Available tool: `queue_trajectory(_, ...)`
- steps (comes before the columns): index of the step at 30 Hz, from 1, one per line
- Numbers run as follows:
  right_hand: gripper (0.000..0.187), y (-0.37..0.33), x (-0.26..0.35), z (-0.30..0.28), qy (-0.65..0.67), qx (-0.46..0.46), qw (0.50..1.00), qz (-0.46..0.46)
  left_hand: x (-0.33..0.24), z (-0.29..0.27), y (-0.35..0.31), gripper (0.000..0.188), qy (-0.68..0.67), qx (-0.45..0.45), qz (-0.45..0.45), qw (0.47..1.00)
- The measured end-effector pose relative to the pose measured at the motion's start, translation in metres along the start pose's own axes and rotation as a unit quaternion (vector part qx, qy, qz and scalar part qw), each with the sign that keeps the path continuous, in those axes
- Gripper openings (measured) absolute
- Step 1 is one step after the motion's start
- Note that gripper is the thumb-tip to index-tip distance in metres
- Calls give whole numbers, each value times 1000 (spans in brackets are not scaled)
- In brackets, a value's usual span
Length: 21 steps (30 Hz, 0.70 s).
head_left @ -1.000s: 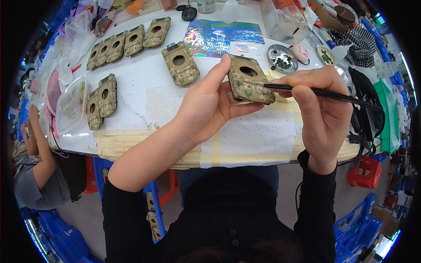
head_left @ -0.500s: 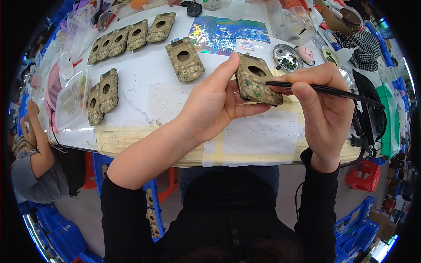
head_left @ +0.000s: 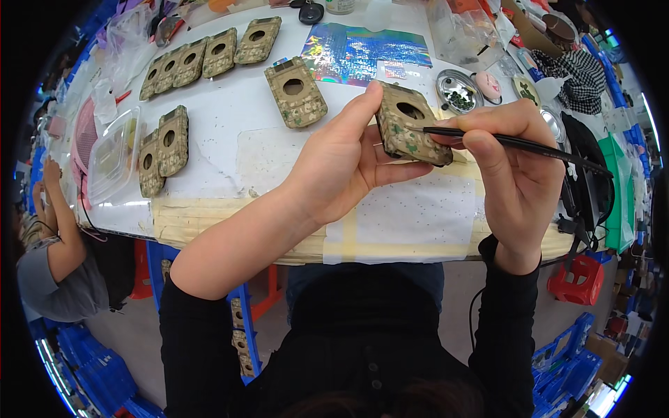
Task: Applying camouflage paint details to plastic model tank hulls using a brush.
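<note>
My left hand (head_left: 348, 150) holds a camouflage-patterned model hull (head_left: 398, 138) by its sides, thumb on the far left edge and fingers beneath. The hull is tilted, with a round hole in its top and small green patches on the near end. In my right hand (head_left: 516, 150) is a slim black tool (head_left: 516, 142), held like a pen; its fine pale tip is at the hull's surface near the hole. Whether it is a brush or tweezers I cannot tell. Another such hull (head_left: 296, 108) lies just beyond my left hand.
Several more hulls (head_left: 218, 53) stand at the far left, and a pair (head_left: 172, 139) nearer. A shiny holographic sheet (head_left: 366, 52) lies at the back. To the right is a round metal dish (head_left: 444, 82) with dark green bits. A co-worker's arm (head_left: 63, 209) shows at left.
The view has shifted very slightly. Both hands keep their grip, and the tool's tip stays near the same spot on the hull.
</note>
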State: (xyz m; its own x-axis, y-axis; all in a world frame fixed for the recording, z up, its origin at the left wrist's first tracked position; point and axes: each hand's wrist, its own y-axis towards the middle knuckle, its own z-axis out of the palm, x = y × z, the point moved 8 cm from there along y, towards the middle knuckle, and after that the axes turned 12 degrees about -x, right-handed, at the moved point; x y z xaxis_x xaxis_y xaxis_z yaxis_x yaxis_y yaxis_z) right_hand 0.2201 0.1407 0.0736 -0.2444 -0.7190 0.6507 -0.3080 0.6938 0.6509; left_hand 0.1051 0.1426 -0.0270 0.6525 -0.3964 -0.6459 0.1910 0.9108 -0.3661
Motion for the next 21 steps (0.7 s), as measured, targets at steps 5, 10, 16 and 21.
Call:
queue_trajectory(5, 12, 0, 1, 1, 17, -6, 1000, -10, 0, 1, 0, 50, -1, 6, 0, 1000)
queue_trajectory(10, 11, -1, 3, 1, 19, -10, 1000, -16, 0, 1, 0, 50, -4, 8, 0, 1000)
queue_trajectory(16, 10, 0, 4, 1, 29, -14, 999, -24, 0, 0, 0, 49, -7, 6, -2, 1000)
queue_trajectory(21, 9, 0, 4, 2, 33, -15, 999, -26, 1, 0, 1, 49, -8, 3, -3, 1000)
